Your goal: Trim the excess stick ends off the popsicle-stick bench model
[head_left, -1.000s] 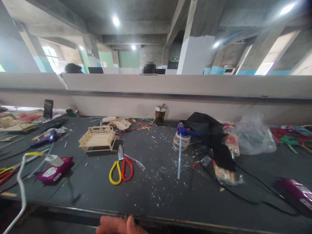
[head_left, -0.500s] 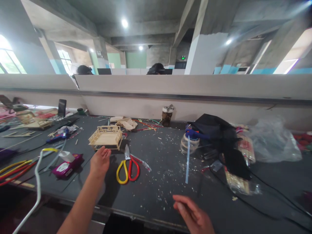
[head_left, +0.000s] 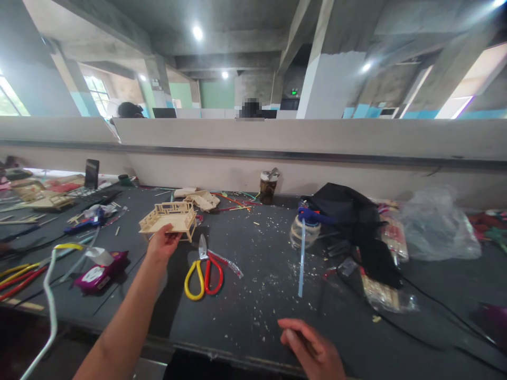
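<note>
My left hand (head_left: 161, 244) reaches forward over the dark workbench (head_left: 253, 295) and grips the near edge of a small wooden model bed (head_left: 169, 217), which is tilted up at its near side. Just right of that hand lie scissors with one yellow and one red handle (head_left: 202, 269). My right hand (head_left: 312, 352) hovers low over the bench's near edge, fingers loosely curled and apart, holding nothing.
A glue gun with a blue handle (head_left: 307, 221) stands by a clear glue stick (head_left: 301, 258). A black bag (head_left: 348, 211), packs of sticks (head_left: 386, 285), a plastic bag (head_left: 435, 224) and cables lie right. A purple packet (head_left: 99, 270), tubes and a jar (head_left: 268, 186) are also there. Other people sit behind the partition (head_left: 277, 142).
My left hand moved forward and took hold of the model bed, lifting its near edge. The right hand stayed near the bench's front edge.
</note>
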`<state>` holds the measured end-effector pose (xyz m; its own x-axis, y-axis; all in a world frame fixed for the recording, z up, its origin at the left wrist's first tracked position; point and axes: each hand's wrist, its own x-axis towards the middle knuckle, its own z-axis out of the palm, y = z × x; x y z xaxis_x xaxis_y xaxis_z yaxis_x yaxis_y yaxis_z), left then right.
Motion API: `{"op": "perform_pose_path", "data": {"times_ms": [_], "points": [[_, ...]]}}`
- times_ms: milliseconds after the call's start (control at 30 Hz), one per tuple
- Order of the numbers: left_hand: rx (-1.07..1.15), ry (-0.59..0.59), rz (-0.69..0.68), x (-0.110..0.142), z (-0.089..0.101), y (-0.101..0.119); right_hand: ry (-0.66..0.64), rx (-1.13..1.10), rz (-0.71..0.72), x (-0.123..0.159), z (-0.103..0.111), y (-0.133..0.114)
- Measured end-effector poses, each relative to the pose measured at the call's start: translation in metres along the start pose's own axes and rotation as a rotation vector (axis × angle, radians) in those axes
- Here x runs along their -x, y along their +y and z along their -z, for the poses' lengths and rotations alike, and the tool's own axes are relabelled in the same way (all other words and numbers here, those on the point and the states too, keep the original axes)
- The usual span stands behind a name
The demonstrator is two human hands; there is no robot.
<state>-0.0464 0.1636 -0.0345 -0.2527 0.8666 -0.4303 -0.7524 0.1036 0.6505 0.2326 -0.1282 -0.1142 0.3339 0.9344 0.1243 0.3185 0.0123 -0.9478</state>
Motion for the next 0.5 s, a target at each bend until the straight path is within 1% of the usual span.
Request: {"op": "perform_pose_path", "data": {"times_ms": [67, 167, 200, 267, 300, 400, 500], "points": [[0.032, -0.034, -0.027, 0.019, -0.007, -0.003, 0.009, 0.001, -0.013, 0.0, -0.001, -0.001], [0.074, -0.126, -0.039, 0.06, -0.016, -0.014, -0.012, 0.018, -0.004, -0.001, -0.001, -0.004], [0.094, -0.168, -0.036, 0.076, -0.019, -0.02, -0.02, 0.019, -0.002, -0.002, -0.001, -0.005], [0.172, -0.294, -0.008, 0.109, -0.023, -0.031, -0.029, 0.008, 0.001, -0.003, 0.0, -0.008], [0.203, -0.333, -0.002, 0.125, -0.025, -0.036, -0.033, 0.003, 0.004, -0.003, 0.0, -0.011], [0.239, -0.384, 0.039, 0.162, -0.03, -0.052, -0.051, 0.009, 0.043, -0.002, 0.004, -0.019], [0.248, -0.396, 0.083, 0.182, -0.032, -0.065, -0.055, 0.044, 0.109, 0.0, 0.013, -0.028]]}}
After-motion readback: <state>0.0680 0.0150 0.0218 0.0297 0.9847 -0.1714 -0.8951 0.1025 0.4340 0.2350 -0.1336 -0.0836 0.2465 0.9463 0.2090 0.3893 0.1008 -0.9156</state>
